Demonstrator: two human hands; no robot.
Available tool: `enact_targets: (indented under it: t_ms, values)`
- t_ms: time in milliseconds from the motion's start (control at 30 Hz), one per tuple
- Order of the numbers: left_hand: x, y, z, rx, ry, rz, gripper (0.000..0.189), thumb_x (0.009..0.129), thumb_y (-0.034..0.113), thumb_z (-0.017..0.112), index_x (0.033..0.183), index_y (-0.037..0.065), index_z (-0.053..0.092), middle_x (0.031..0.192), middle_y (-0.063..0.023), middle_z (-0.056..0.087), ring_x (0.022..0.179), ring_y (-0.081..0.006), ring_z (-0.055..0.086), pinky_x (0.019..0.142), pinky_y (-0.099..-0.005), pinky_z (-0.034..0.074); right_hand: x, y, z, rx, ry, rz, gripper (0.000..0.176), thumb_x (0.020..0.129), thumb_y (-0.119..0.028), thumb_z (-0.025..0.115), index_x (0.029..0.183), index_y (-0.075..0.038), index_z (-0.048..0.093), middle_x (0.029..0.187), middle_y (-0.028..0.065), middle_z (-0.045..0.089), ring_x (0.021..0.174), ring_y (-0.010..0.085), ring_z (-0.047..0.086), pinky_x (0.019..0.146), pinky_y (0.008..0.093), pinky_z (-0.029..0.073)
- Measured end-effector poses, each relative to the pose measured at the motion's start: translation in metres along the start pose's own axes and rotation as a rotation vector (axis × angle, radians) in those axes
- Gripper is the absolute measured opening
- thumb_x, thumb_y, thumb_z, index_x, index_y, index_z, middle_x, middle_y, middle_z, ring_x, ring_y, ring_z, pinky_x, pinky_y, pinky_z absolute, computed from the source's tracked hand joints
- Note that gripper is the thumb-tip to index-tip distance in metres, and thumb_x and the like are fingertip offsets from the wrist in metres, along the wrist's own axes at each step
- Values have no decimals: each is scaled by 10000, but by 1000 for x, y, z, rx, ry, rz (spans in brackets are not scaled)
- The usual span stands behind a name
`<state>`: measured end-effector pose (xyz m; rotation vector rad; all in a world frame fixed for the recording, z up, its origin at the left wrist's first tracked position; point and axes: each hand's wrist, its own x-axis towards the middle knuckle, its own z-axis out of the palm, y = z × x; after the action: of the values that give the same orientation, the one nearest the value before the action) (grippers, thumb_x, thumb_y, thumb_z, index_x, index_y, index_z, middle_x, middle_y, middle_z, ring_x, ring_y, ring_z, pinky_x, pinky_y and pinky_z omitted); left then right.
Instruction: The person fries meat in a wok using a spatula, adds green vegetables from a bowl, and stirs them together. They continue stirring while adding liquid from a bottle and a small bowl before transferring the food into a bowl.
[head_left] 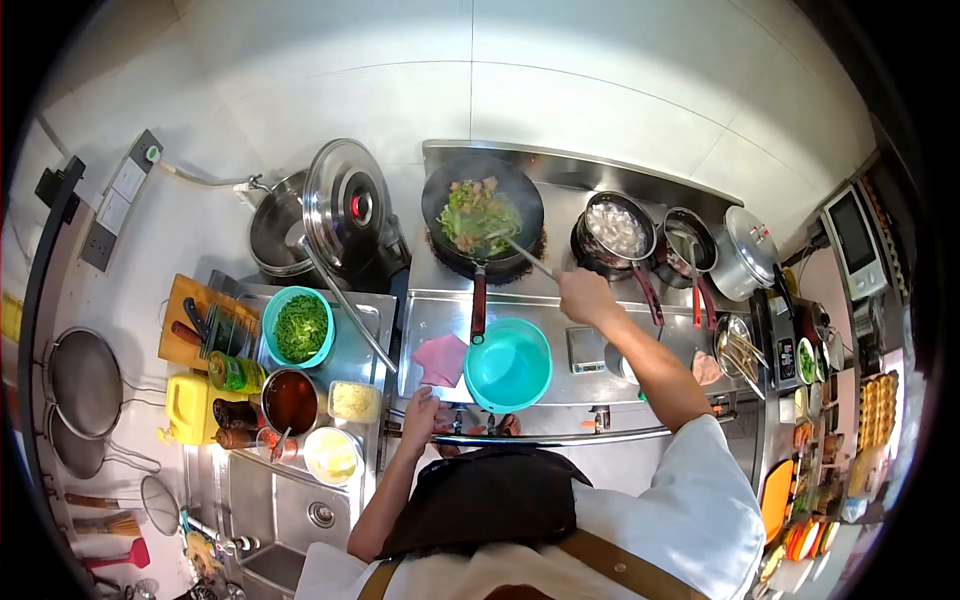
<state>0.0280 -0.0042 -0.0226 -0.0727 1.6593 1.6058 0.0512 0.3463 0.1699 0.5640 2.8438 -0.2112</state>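
My right hand point(585, 297) is closed round the handle of a long metal spatula point(530, 256). Its head sits among chopped greens and browned pieces point(478, 215) in a dark wok point(432, 190) on the stove; steam hazes part of the wok. Toward me points the wok's handle point(479, 305), with no hand on it. At the stove's front edge my left hand point(421, 412) has its fingers curled; whether anything is in them is hidden. Just beyond it lies a pink cloth point(440, 358), and to its right stands a turquoise bowl point(510, 366).
Right of the wok are a pan of pale pieces point(615, 228), a smaller pan point(690, 240) and a pressure cooker point(750, 255). On the left stand a bowl of cut greens point(300, 328), a pot of dark red sauce point(290, 400), a cutting board point(180, 320) and a sink point(268, 500).
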Motion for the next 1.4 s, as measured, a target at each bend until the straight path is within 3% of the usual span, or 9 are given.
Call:
enact_targets:
  t_ms: [367,633,700,800,1067,1200,1333,1367,1400]
  values:
    - [13,9,3,35,10,17,395,909,213,514,1251,42,417,929,-91,597,667,-111,559,503,-227,461,83,-8,104,247,262,113,311,809,-79,480,1117,-71,518,810,240,618,803,409,609,689,512,483]
    - [31,-6,-14,32,11,45,389,908,221,514,1234,24,434,919,-90,603,651,-118,566,526,-219,450,29,24,49,108,115,-9,302,830,-85,457,1125,-67,520,828,238,623,795,403,611,691,505,484]
    - [31,-3,-13,30,8,47,390,908,223,514,1235,24,434,918,-91,604,650,-118,569,523,-218,449,32,11,45,182,170,148,296,836,-102,469,1124,-65,529,845,237,625,824,392,610,700,504,483]
    - [34,3,-10,83,7,28,396,911,222,512,1244,24,428,908,-96,610,650,-120,575,512,-221,446,93,13,116,286,298,144,308,817,-113,509,1121,-75,538,861,239,626,836,399,603,703,507,482]
    - [53,7,-35,-20,103,92,388,893,176,524,1243,28,442,873,-81,621,645,-112,575,528,-222,460,1,-1,26,135,87,65,379,784,-94,526,1161,-102,559,899,232,640,851,384,627,766,487,483]
    - [60,6,-47,-44,207,154,333,888,154,534,1185,20,467,801,-63,594,612,-102,554,513,-220,458,1,-2,30,17,38,121,364,777,-83,529,1138,-118,568,887,228,641,856,388,625,761,486,485]
    - [106,-7,-68,64,339,275,271,851,145,561,1087,16,528,744,-53,583,612,-102,531,517,-241,435,47,4,77,137,140,179,307,807,-92,478,1101,-100,568,869,231,640,851,403,618,747,497,483]
    - [117,-8,-74,196,435,294,248,816,121,583,1038,16,553,706,-77,588,595,-186,567,555,-321,465,52,4,82,169,219,173,272,809,-116,510,1071,-76,568,845,222,640,821,399,620,728,497,483]
    - [119,-3,-76,194,438,299,248,816,121,583,1038,16,553,706,-77,588,595,-186,567,555,-321,465,52,0,82,203,293,168,249,810,-140,542,1042,-53,569,821,213,641,791,394,621,708,497,483]
